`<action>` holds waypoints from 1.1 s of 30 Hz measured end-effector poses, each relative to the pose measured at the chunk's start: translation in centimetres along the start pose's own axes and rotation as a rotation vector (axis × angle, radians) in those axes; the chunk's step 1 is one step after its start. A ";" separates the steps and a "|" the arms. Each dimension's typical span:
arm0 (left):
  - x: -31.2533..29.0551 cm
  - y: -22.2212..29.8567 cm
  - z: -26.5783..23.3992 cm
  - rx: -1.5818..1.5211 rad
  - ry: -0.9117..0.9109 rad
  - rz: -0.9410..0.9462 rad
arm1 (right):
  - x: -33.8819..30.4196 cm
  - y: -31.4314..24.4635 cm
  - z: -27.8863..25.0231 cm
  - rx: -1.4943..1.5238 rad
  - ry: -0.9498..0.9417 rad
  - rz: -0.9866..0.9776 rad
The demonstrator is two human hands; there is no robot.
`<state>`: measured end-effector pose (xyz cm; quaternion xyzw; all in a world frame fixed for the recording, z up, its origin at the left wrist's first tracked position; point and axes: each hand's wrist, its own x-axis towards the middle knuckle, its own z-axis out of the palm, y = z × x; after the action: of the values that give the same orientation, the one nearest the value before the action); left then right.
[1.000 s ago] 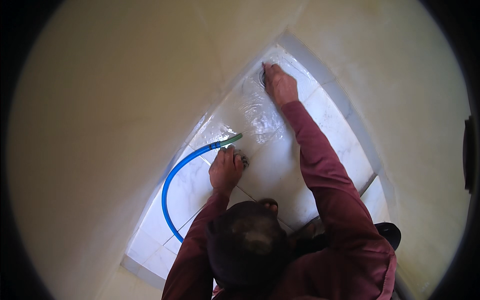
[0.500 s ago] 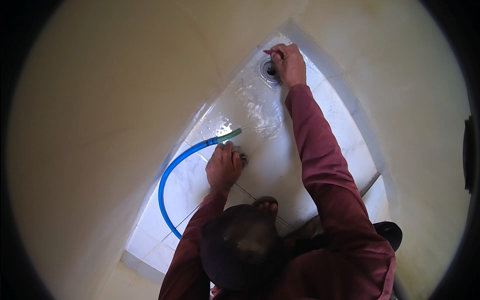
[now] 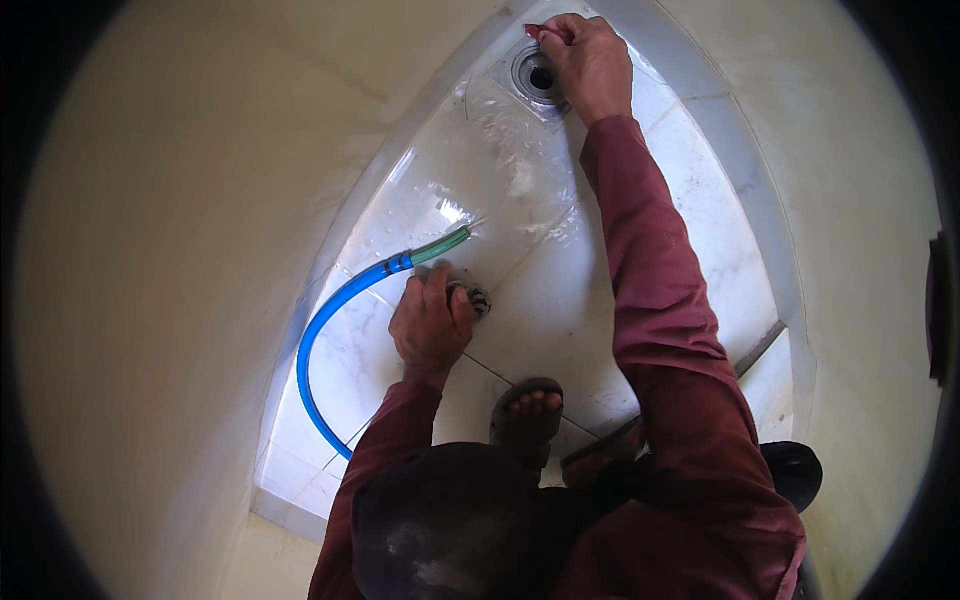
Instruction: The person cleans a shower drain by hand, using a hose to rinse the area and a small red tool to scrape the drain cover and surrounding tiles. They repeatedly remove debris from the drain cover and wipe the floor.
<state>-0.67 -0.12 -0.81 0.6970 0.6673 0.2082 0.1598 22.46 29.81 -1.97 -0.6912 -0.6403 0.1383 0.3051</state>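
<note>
My left hand [image 3: 430, 322] is closed over a small round drain grate [image 3: 480, 300], dark and silvery, low on the wet tiles. Its palm and fingers hide most of the grate. My right hand [image 3: 594, 66] reaches to the far corner and pinches a thin reddish-brown piece [image 3: 534, 31], its kind unclear. Just below that pinch lies the round metal floor drain [image 3: 540, 80], its dark hole uncovered. A blue hose [image 3: 322, 335] with a green end piece [image 3: 440, 245] curves past my left hand, and water runs over the floor toward the drain.
Pale marbled tiles [image 3: 715, 225] narrow to the far corner between beige walls [image 3: 200, 200]. A low tile skirting [image 3: 760, 200] runs along the wall base. My sandalled foot [image 3: 528, 405] stands near the bottom middle. A dark gap [image 3: 760, 348] crosses the tiles at right.
The view has shifted, so the drain and right hand sit higher and more of my foot shows. The drain, grate and reddish-brown piece remain with the same hands.
</note>
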 end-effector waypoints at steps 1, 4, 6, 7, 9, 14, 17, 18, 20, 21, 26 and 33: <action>0.2 0.0 0.0 0.011 -0.006 -0.005 | 0.4 0.1 -0.4 -0.014 -0.015 -0.045; 0.3 0.3 -0.2 -0.025 0.007 0.013 | 0.3 0.4 -1.2 -0.031 -0.043 -0.102; -0.1 0.3 -0.4 0.003 -0.023 -0.008 | -0.4 -0.6 -0.2 -0.004 -0.017 -0.058; 0.1 0.2 -0.4 0.019 -0.030 -0.015 | -1.0 -1.2 0.2 -0.009 -0.045 -0.107; 0.7 0.1 -0.3 0.002 -0.007 -0.012 | 0.7 -1.0 -0.7 -0.022 -0.051 -0.120; 0.6 0.2 -0.3 -0.010 0.004 -0.011 | 0.1 -1.4 -0.1 -0.058 -0.104 -0.139; 0.2 0.7 -0.4 -0.028 -0.009 -0.009 | 0.6 0.1 -0.4 -0.010 -0.017 -0.120; 0.0 0.5 -0.5 -0.004 -0.013 -0.011 | 0.8 0.1 -0.1 0.000 0.016 -0.080; 0.7 0.2 0.0 -0.003 0.012 0.009 | -0.4 -0.7 0.4 0.017 -0.010 -0.065; 0.4 0.3 -0.1 -0.017 0.016 0.014 | -0.6 -0.6 0.0 0.032 -0.039 -0.076; 0.7 0.4 -0.1 -0.018 -0.013 0.010 | 0.1 -0.9 -0.3 -0.001 0.019 -0.032; 0.4 0.4 -0.1 -0.015 -0.018 -0.003 | -0.4 -0.8 0.1 0.044 0.011 0.063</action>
<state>-0.35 0.27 -0.48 0.6965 0.6655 0.2068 0.1712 21.69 29.46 -1.63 -0.7050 -0.6132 0.1583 0.3192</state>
